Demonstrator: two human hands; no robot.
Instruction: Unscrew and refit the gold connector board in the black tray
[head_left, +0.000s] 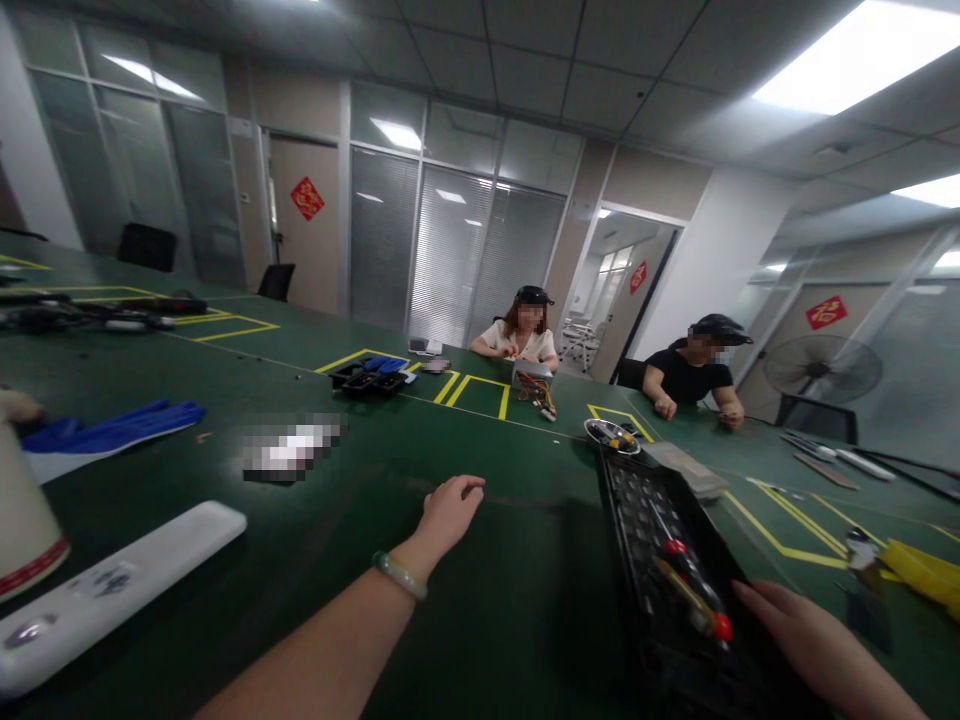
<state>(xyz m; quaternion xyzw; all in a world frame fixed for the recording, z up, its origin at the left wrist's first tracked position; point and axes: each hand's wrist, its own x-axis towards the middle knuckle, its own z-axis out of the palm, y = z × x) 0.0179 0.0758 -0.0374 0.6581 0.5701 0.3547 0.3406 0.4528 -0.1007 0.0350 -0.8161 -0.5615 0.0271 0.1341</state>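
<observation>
My left hand (452,508), with a green bangle on its wrist, hovers over or rests on the green table, fingers loosely bent. Nothing shows in it. At the lower right my right hand (795,620) grips the side of a long black plastic case (626,520); part of its fingers is hidden behind the wall. Inside lie tools with red ends, among them a screwdriver-like one with a yellowish shaft (684,592). A round, shiny dish (611,436) of small parts is at the far end of the case.
On the left are a long white plastic device (127,590), a blue glove (120,428) and a cream cylinder (26,510). Black trays (369,380) stand farther off. Two people sit across the green table (525,560). Yellow tape marks (787,535) and a yellow cloth-like item (926,575) lie right.
</observation>
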